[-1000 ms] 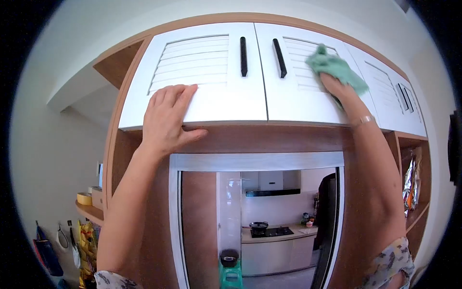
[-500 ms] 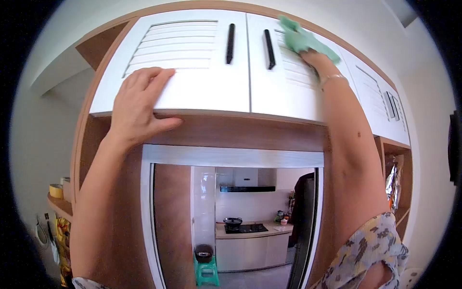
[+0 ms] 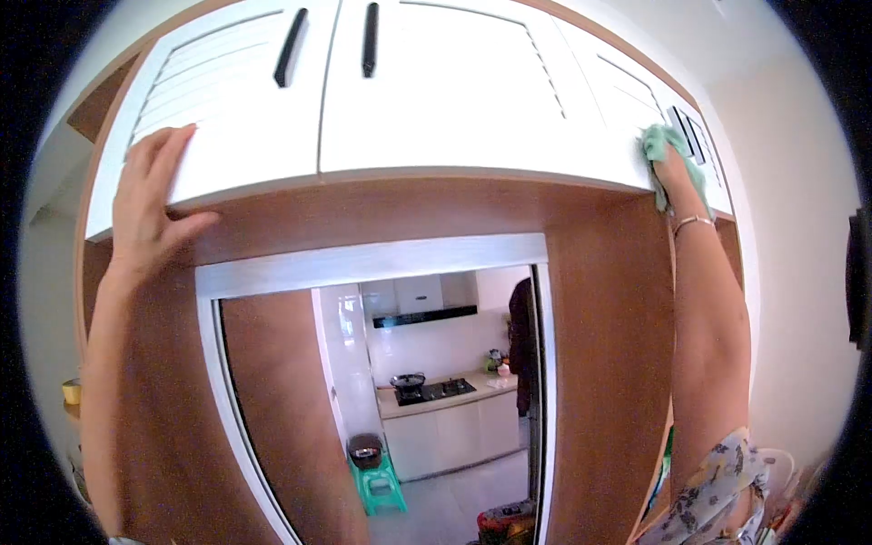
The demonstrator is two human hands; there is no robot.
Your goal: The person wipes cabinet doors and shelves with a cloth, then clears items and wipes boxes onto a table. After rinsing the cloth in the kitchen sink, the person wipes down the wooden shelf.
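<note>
One green cloth [image 3: 660, 143], upper right, is closely clutched in the right hand [image 3: 677, 178], apparently wiping a white door [image 3: 620, 125] and next needing even pressure, while the left hand [image 3: 143, 202], upper left, touches another door [image 3: 245, 118], fingers extended, holding nothing.

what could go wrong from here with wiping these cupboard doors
The green cloth in the right hand is close to the dark handles at the far right, so it might snag there.
The left hand has its fingers on the left door and thumb by the bottom edge; a tug could swing that door open.
With both arms raised and spread wide, balance may suffer.
</note>
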